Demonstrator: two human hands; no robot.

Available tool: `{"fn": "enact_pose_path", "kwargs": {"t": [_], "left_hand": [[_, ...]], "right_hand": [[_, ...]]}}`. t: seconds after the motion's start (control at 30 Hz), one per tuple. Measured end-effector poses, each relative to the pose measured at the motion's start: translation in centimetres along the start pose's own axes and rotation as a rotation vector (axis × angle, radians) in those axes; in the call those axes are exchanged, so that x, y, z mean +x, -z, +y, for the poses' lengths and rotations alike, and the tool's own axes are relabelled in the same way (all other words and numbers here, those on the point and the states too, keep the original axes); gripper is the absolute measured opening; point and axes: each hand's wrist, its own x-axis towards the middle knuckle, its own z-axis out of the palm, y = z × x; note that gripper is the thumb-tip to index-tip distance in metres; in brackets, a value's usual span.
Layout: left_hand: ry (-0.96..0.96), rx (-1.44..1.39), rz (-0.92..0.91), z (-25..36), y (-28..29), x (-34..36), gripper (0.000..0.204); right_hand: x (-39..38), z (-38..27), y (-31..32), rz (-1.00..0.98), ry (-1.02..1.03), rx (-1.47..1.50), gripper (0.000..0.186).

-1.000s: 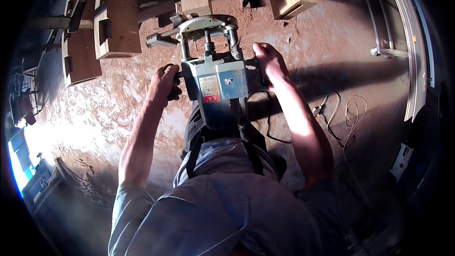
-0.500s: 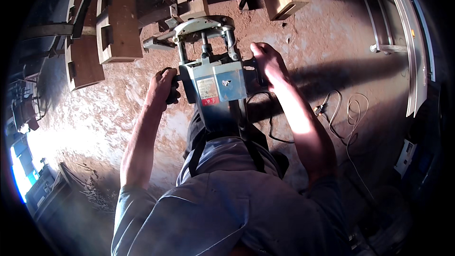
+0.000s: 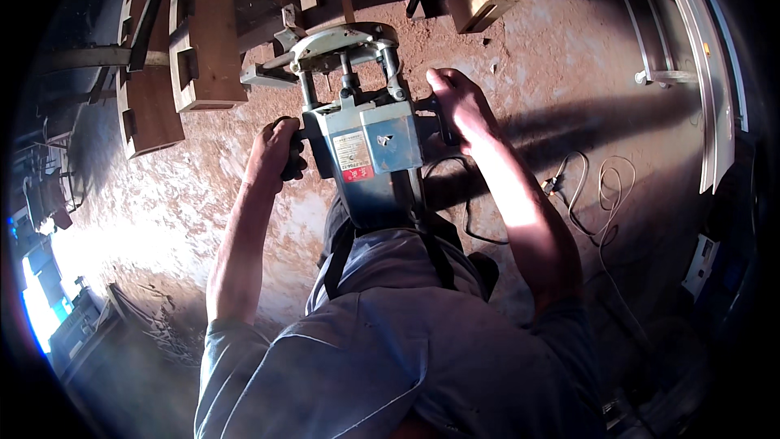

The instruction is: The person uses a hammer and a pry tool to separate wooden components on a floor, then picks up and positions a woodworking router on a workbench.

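One power tool [image 3: 375, 150], blue-bodied, with a red-and-white label [image 3: 353, 156]: we find it between the two hands, in front of the torso, its rounded metal base [image 3: 345, 36] on metal posts [image 3: 393, 73] facing away from the body.

One left hand [image 3: 271, 149], fingers curled round the black handle [image 3: 292, 154] on the tool's left side.

One right hand [image 3: 461, 112], closed round the dark handle on the right side.

Two long wooden pieces [image 3: 203, 49] with rectangular cutouts, at upper left, beyond the left hand.

One shorter wooden block [image 3: 479, 0], beyond the right hand.

One pale cable [image 3: 603, 244], looped on the dusty floor [image 3: 569, 57], right of the right forearm.
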Motion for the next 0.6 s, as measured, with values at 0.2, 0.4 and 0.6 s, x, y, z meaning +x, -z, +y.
{"fn": "enact_pose_path", "kwargs": {"t": [0.2, 0.4, 0.6], "left_hand": [[0.008, -0.012, -0.015, 0.3, 0.1, -0.2, 0.024], [-0.022, 0.002, -0.019, 0.8, 0.1, -1.1, 0.026], [-0.028, -0.008, -0.02, 1.2, 0.2, -1.7, 0.026]], "right_hand": [[-0.5, -0.2, 0.2, -0.012, 0.018, 0.02, 0.05], [-1.6, -1.0, 0.7, -0.013, 0.048, 0.037, 0.047], [-1.8, -1.1, 0.8, -0.033, 0.103, 0.105, 0.042]]}}
